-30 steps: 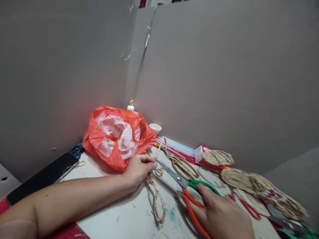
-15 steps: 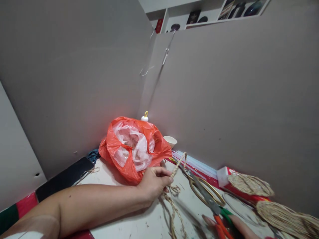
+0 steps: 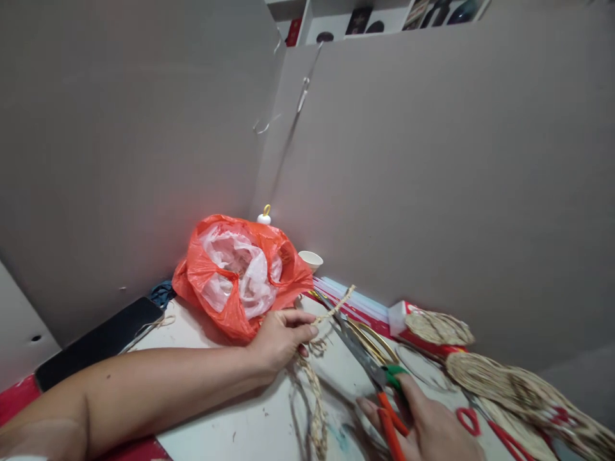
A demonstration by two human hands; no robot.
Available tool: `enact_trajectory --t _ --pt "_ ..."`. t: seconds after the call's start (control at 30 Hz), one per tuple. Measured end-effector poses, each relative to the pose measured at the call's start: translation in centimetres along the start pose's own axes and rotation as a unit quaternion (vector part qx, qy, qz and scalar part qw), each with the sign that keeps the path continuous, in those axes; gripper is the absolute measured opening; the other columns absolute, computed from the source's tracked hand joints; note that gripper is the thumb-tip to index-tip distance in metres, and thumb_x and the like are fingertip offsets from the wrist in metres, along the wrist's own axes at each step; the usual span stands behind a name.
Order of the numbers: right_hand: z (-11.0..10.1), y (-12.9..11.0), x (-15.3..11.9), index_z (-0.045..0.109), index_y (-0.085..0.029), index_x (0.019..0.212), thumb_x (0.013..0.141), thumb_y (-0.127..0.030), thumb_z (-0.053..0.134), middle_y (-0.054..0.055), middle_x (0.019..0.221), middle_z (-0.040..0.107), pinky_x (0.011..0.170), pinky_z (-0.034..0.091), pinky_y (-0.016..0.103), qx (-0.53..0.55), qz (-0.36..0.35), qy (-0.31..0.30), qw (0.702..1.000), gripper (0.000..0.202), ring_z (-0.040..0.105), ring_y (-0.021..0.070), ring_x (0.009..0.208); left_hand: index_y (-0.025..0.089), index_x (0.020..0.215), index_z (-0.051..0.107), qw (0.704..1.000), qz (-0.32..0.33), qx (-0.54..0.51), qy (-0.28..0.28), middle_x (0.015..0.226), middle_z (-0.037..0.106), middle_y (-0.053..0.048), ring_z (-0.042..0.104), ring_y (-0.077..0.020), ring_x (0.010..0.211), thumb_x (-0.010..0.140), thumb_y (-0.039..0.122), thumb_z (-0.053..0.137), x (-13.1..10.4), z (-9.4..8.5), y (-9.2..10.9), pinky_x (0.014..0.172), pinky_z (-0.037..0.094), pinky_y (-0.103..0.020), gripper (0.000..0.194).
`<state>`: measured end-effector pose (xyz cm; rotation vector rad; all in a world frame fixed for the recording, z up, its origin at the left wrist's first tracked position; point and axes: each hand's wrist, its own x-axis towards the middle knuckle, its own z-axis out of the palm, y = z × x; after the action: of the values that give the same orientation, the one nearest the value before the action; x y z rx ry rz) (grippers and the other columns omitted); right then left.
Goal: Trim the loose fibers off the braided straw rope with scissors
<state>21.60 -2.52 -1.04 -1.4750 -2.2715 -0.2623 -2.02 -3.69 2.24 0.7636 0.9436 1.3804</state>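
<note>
The left hand (image 3: 288, 336), just in front of the orange plastic bag (image 3: 245, 282), has thumb and forefinger closed in a pinch on a braided straw cord (image 3: 344, 297). The cord's free end sticks out to the right of the bag; the rest trails down over the desk (image 3: 216, 422) on the bag's near side. The right hand (image 3: 427, 422), farther to the near right of the bag, is curled around the orange-and-green-handled scissors (image 3: 358, 352), their blades aimed back toward the cord.

For a clean snip, the pinch is best kept firm and close to the cutting point, since a short, stiff length should bend less between the blades. Crossing the cord squarely would help stop the strands fraying, and the left fingertips should stay clear of the blade line. The brass-handled scissors (image 3: 373, 339) lie behind the blades, right of the bag, so there is some risk of knocking them.

Whether the blades touch the cord or merely overlap it in this view is unclear, as is any gap between them. The right fingers are partly hidden by the handles, so their exact grip cannot be told. The cord's trailing part, in front of the bag, is too tangled to follow.
</note>
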Motion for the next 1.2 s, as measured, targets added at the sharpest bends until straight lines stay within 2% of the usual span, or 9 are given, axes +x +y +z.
enact_trajectory --t 0.13,0.3,0.73,0.97,1.2 --pt "-0.5 -0.7 0.1 0.05 -0.024 0.083 0.075 -0.051 0.05 0.0 0.054 0.058 0.048 0.039 0.028 -0.071 -0.015 0.001 0.997 0.028 0.059 0.0227 0.055 0.012 0.08 0.069 1.0 -0.027 -0.012 -0.009 0.059 0.057 0.004 0.046 -0.0038 0.042 0.06 0.024 0.076 -0.1 -0.1 0.0 0.045 0.035 -0.02 0.024" --pt "-0.7 -0.9 -0.1 0.05 -0.024 0.083 0.076 -0.046 0.05 0.0 0.056 0.058 0.049 0.033 0.027 -0.12 -0.037 0.025 0.992 0.023 0.057 0.0211 0.054 0.012 0.083 0.07 0.998 -0.043 -0.033 -0.041 0.067 0.061 0.001 0.049 -0.0039 0.047 0.062 0.022 0.076 -0.2 0.0 -0.1 0.046 0.039 -0.018 0.024" --pt "-1.2 -1.6 0.0 0.051 -0.022 0.078 0.081 -0.045 0.042 0.0 0.05 0.057 0.051 0.03 0.027 -0.164 -0.051 0.066 0.983 0.025 0.056 0.0189 0.048 0.009 0.07 0.066 0.993 -0.076 -0.073 -0.053 0.064 0.058 -0.001 0.047 -0.0053 0.051 0.062 0.015 0.074 -0.6 0.4 0.2 0.047 0.045 -0.018 0.013" --pt "-1.1 -1.4 -0.2 0.055 -0.022 0.081 0.081 -0.047 0.042 0.0 0.052 0.059 0.05 0.031 0.027 -0.181 -0.032 0.035 0.982 0.028 0.055 0.0189 0.048 0.01 0.072 0.063 0.986 -0.118 -0.105 -0.051 0.063 0.059 -0.001 0.049 -0.0059 0.048 0.066 0.009 0.069 -0.4 0.3 0.0 0.046 0.044 -0.019 0.008" --pt "-1.2 -1.5 -0.4 0.057 -0.022 0.075 0.08 -0.052 0.043 0.0 0.052 0.06 0.048 0.026 0.026 -0.185 -0.03 0.059 0.98 0.034 0.053 0.0173 0.047 0.009 0.077 0.062 0.983 -0.135 -0.113 -0.057 0.066 0.06 -0.002 0.051 -0.006 0.048 0.071 0.008 0.063 0.1 -0.2 -0.5 0.045 0.044 -0.018 0.006"
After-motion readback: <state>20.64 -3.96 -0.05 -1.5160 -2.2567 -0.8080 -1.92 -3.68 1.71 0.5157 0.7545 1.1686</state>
